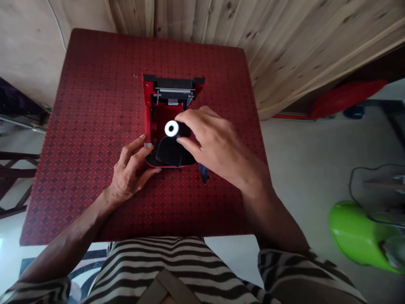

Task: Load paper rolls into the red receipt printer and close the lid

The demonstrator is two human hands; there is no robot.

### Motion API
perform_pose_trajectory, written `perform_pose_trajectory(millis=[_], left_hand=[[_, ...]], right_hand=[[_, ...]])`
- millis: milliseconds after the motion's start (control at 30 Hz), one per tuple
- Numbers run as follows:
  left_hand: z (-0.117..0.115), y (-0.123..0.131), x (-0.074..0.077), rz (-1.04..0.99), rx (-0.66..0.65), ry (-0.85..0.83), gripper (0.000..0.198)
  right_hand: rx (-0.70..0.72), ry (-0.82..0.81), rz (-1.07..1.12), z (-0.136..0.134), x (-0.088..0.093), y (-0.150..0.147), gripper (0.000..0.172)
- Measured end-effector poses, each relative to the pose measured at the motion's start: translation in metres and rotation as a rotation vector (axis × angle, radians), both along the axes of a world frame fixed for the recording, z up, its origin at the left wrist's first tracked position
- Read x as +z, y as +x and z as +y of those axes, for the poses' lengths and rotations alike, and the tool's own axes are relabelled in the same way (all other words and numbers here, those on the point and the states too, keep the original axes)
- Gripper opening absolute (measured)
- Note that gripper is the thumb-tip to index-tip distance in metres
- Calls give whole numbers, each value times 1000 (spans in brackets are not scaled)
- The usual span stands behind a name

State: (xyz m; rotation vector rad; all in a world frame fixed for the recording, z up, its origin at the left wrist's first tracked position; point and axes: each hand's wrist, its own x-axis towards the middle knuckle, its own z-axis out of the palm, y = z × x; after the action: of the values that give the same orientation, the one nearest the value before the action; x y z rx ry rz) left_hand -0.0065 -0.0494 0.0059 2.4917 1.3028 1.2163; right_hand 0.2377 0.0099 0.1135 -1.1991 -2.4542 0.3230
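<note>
A red and black printer-like machine stands on the table with its lid raised at the back, a metal bar and a roller on the lid's inner side. My right hand pinches a small roll between thumb and fingers, above the open bay. The roll is black outside, with a white end face and a dark hole at its centre. Below it, a loose black sheet lies over the machine's front part. My left hand grips the machine's front left corner, fingers on top and thumb low at the front edge.
The machine rests on a table with a red patterned cover. A dark blue piece lies by its front right corner. A wooden plank wall runs behind. On the floor to the right is a green plastic item.
</note>
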Motion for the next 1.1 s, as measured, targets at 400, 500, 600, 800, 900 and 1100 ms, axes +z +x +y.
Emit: perform_pose_trajectory(millis=[400, 500, 600, 800, 900, 1100], left_hand=[[0, 1, -1, -43, -11, -26, 77], [0, 1, 0, -40, -7, -27, 77], [0, 2, 0, -31, 1, -22, 76], [1, 2, -1, -29, 0, -18, 74], [1, 2, -1, -29, -2, -19, 75], [1, 2, -1, -35, 0, -22, 75]], right_hand=[[-39, -145, -457, 34, -12, -42, 23], [-33, -148, -451, 40, -15, -44, 27], [-29, -160, -410, 44, -19, -43, 26], [-53, -210, -421, 47, -20, -47, 23], [-39, -245, -500, 47, -15, -49, 24], [111, -251, -272, 30, 0, -29, 28]])
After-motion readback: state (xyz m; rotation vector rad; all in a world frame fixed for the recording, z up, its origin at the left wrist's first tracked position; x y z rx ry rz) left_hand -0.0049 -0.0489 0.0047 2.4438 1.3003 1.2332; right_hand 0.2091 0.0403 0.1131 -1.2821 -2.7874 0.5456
